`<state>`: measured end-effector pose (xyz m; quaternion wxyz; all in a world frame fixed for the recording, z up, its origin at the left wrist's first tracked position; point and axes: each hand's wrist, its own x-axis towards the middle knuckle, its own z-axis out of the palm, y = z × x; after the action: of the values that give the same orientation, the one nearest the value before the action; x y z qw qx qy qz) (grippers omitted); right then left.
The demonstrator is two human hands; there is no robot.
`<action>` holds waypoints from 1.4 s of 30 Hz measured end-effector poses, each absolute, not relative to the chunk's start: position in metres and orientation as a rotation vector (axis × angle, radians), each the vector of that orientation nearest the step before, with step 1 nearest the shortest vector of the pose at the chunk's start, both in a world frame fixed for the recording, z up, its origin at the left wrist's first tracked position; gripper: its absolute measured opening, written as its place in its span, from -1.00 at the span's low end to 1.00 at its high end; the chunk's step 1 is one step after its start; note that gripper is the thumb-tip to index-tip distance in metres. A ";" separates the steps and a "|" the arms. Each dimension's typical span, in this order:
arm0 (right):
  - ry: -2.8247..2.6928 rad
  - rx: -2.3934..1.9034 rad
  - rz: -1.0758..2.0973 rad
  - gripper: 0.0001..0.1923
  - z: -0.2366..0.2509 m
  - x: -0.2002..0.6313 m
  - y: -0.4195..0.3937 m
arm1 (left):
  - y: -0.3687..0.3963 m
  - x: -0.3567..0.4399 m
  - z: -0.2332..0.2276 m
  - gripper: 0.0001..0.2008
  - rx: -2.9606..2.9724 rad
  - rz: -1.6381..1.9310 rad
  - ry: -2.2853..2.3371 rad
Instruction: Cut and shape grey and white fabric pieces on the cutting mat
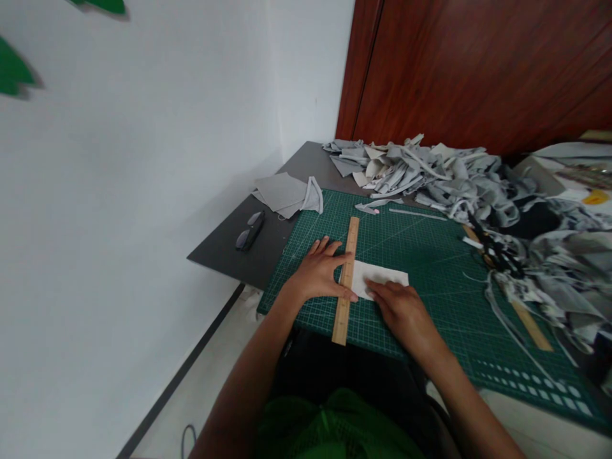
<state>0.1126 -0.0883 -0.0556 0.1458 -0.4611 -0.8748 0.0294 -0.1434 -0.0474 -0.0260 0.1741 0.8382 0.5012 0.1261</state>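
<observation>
A wooden ruler [352, 237] lies lengthwise across one end of a small white rectangular piece of cloth [382, 274] on the green gridded cutting mat [406, 239]. My left hand [316, 273] is spread, its thumb and index finger pressing on the ruler while the other fingers reach onto the mat. Lying over the near edge of the cloth, my right hand [401, 313] has its index finger stretched out onto it. Its other fingers are partly hidden below the palm. Under the ruler, the cloth's left end is mostly covered.
Sunglasses [250, 231] and grey cloth pieces [282, 192] lie on the dark table [224, 255] at left. Heaped grey scraps [411, 167] line the back and right. Dark-handled scissors [500, 254] and another wooden ruler [533, 328] lie at right. A white wall [191, 127] borders the left.
</observation>
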 end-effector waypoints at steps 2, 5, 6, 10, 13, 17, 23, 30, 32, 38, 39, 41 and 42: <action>-2.529 -1.324 0.078 -0.60 -0.056 0.113 -0.088 | -0.047 -0.143 -0.026 0.14 2.378 0.350 1.420; -2.527 -1.316 0.071 -0.62 -0.056 0.114 -0.088 | -0.047 -0.143 -0.026 0.13 2.370 0.351 1.427; -2.523 -1.311 0.069 -0.62 -0.055 0.114 -0.088 | -0.047 -0.143 -0.026 0.12 2.365 0.353 1.430; -2.483 -1.340 0.042 -0.61 -0.050 0.109 -0.094 | -0.047 -0.142 -0.026 0.14 2.365 0.345 1.433; -2.316 -1.351 0.130 -0.61 -0.046 0.093 -0.111 | -0.046 -0.142 -0.027 0.13 2.372 0.353 1.429; -2.103 -1.212 0.621 -0.70 -0.047 0.057 -0.160 | -0.046 -0.143 -0.028 0.10 2.375 0.364 1.424; -1.894 -1.209 1.411 -0.70 -0.066 0.027 -0.229 | -0.047 -0.144 -0.028 0.15 2.351 0.411 1.410; -1.700 -0.935 2.114 -0.54 -0.063 0.048 -0.227 | -0.047 -0.145 -0.026 0.13 2.332 0.413 1.417; -1.798 -0.834 2.029 -0.61 -0.045 0.053 -0.216 | -0.047 -0.145 -0.026 0.12 2.323 0.406 1.426; -1.802 -0.768 1.508 -0.70 -0.010 0.040 -0.142 | -0.043 -0.143 -0.032 -0.03 2.368 0.378 1.452; -1.804 -0.777 1.421 -0.75 -0.010 0.036 -0.128 | -0.042 -0.144 -0.033 -0.19 2.383 0.361 1.463; -1.838 -0.719 1.277 -0.84 -0.011 0.027 -0.102 | -0.042 -0.145 -0.035 -0.43 2.411 0.340 1.487; -1.885 -0.680 1.164 -0.88 -0.012 0.024 -0.092 | -0.042 -0.147 -0.036 -0.45 2.426 0.340 1.486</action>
<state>0.0238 -0.0919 -0.0120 0.4003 -0.2690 -0.7454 0.4602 -0.1468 -0.0419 -0.0358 0.1377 0.8386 0.5138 0.1175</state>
